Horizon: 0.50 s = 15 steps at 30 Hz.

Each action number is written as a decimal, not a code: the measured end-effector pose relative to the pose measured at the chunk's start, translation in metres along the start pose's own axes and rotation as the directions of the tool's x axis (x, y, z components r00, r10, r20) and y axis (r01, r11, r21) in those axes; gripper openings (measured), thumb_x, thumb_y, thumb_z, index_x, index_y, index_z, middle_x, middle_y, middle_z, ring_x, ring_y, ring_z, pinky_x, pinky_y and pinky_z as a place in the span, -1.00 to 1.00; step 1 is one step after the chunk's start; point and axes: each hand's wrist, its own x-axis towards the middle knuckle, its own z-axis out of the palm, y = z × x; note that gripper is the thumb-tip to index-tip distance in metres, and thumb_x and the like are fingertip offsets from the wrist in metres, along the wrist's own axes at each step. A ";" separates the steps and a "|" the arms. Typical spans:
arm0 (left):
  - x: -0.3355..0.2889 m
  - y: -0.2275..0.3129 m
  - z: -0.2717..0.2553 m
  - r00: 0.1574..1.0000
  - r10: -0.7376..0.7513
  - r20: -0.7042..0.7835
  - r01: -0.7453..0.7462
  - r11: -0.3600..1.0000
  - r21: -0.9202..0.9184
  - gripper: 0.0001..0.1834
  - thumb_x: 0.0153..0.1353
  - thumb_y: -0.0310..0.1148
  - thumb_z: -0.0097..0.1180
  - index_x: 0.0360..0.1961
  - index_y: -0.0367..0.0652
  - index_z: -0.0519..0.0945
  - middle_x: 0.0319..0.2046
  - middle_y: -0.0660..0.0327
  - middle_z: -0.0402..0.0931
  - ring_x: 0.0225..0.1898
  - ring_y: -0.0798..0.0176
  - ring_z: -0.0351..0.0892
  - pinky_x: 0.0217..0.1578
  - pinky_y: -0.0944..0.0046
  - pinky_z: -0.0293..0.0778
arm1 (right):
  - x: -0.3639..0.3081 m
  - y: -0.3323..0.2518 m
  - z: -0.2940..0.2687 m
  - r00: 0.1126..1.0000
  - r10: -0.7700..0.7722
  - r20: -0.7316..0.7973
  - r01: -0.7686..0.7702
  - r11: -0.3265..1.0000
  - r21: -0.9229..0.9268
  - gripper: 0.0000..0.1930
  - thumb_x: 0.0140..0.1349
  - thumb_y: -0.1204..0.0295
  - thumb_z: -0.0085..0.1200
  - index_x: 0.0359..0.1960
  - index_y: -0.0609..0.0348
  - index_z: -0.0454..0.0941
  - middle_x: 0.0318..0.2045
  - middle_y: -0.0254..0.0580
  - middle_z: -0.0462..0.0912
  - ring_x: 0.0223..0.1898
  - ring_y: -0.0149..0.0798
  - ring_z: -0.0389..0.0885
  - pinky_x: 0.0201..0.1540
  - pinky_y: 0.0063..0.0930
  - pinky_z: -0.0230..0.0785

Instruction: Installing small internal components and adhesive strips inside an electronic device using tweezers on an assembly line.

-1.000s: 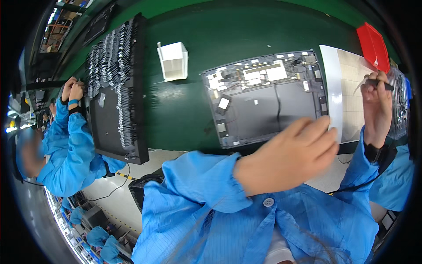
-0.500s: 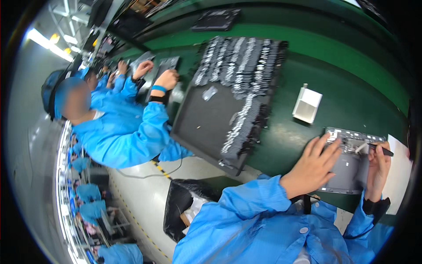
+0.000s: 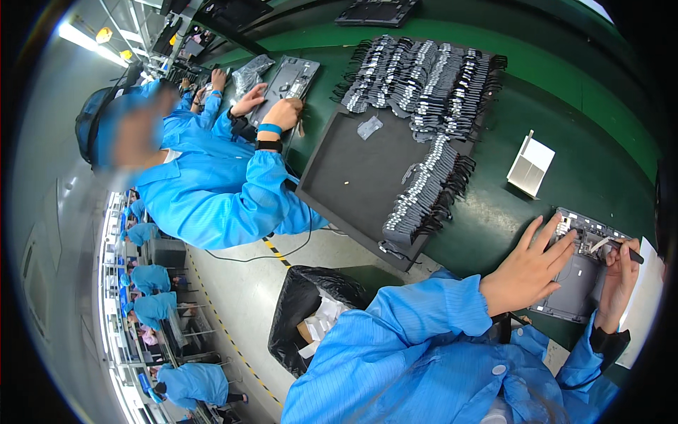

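Note:
My left hand [image 3: 530, 270] lies with its fingers spread over the left side of a dark grey laptop casing [image 3: 569, 280]. Its fingertips rest near the metal parts along the casing's far edge. At the right side, my right hand [image 3: 620, 283] is closed on a black pen-like tool [image 3: 626, 251], its tip end pointing left over the casing. A small pale strip [image 3: 600, 244] shows by that end; whether it belongs to the tool I cannot tell. A white sheet [image 3: 641, 304] lies to the right of the casing, partly behind my right hand.
A black tray [image 3: 357, 166] holds rows of small dark parts [image 3: 431, 74] with cables. Between tray and casing stands a white and silver box [image 3: 531, 166]. A co-worker [image 3: 226, 194] handles a grey panel [image 3: 288, 81] at the left. Below stands a black-lined bin [image 3: 286, 321].
The whole view has shifted, so the tray, box and casing sit further right. My left hand stays spread on the casing and my right hand keeps the tool.

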 end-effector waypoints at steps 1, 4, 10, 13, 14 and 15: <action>0.000 0.000 -0.001 1.000 0.000 0.001 0.000 1.000 -0.003 -0.26 0.17 -0.09 0.26 0.27 -0.35 0.43 0.41 -0.01 0.18 0.50 -0.28 -0.10 0.43 -0.31 -0.08 | 0.000 0.001 -0.001 1.000 0.001 0.005 -0.001 1.000 0.002 -0.89 0.45 0.38 0.08 -0.19 0.12 0.47 -0.24 -0.36 0.57 -0.30 -0.55 0.41 -0.20 -0.63 0.25; -0.002 0.001 -0.002 1.000 -0.006 0.006 0.006 1.000 0.011 -0.27 0.17 -0.09 0.25 0.27 -0.34 0.44 0.40 0.00 0.19 0.50 -0.28 -0.09 0.43 -0.31 -0.07 | 0.002 0.002 -0.002 1.000 0.017 0.018 -0.017 0.999 0.032 -0.89 0.46 0.39 0.07 -0.17 0.14 0.47 -0.22 -0.35 0.57 -0.30 -0.55 0.42 -0.19 -0.63 0.25; -0.003 0.002 -0.002 1.000 -0.003 0.000 0.003 0.998 0.062 -0.27 0.18 -0.05 0.24 0.27 -0.33 0.44 0.41 0.00 0.19 0.49 -0.29 -0.08 0.42 -0.30 -0.06 | 0.003 0.004 -0.001 0.999 0.012 0.037 -0.014 0.998 0.063 -0.89 0.47 0.38 0.06 -0.18 0.13 0.44 -0.23 -0.35 0.55 -0.29 -0.55 0.41 -0.19 -0.63 0.25; -0.002 0.004 -0.001 1.000 -0.008 0.001 0.008 0.997 0.076 -0.27 0.18 -0.05 0.24 0.27 -0.32 0.44 0.41 0.00 0.19 0.49 -0.30 -0.06 0.42 -0.30 -0.05 | 0.003 0.003 -0.002 1.000 0.015 0.027 -0.016 0.998 0.062 -0.88 0.46 0.39 0.07 -0.19 0.13 0.43 -0.25 -0.36 0.54 -0.29 -0.55 0.41 -0.19 -0.63 0.25; -0.002 0.006 0.000 1.000 -0.008 0.001 0.008 0.997 0.074 -0.27 0.18 -0.05 0.24 0.27 -0.32 0.44 0.41 0.00 0.19 0.49 -0.30 -0.06 0.42 -0.30 -0.05 | 0.002 0.001 -0.004 0.999 0.027 0.027 -0.028 0.997 0.069 -0.88 0.46 0.39 0.07 -0.19 0.13 0.43 -0.26 -0.36 0.53 -0.29 -0.55 0.41 -0.19 -0.63 0.25; 0.000 0.007 0.000 1.000 -0.005 0.006 0.005 0.997 0.076 -0.27 0.18 -0.05 0.24 0.27 -0.31 0.44 0.41 0.00 0.20 0.48 -0.31 -0.05 0.42 -0.31 -0.04 | 0.001 0.000 -0.006 0.999 0.036 0.023 -0.037 0.996 0.075 -0.88 0.46 0.39 0.07 -0.19 0.13 0.43 -0.28 -0.37 0.51 -0.29 -0.55 0.41 -0.19 -0.62 0.25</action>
